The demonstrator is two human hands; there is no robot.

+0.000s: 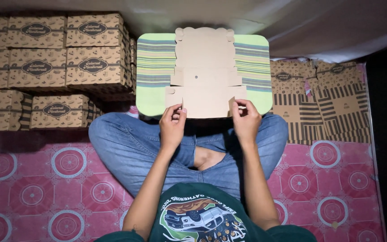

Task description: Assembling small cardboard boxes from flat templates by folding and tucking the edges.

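Observation:
A flat brown cardboard box blank [205,74] lies plain side up on a small green striped table [155,67] in front of my crossed legs. My left hand [172,127] pinches the blank's near left corner flap. My right hand [246,121] grips the near right corner, where a small flap is bent upward. Both hands rest at the table's near edge, above my knees in blue jeans.
Folded brown printed boxes [52,62] are stacked in rows at the left. A pile of flat printed box blanks [325,101] lies on the floor at the right. I sit on a pink patterned mat [36,183]. A pale cloth [328,27] hangs behind.

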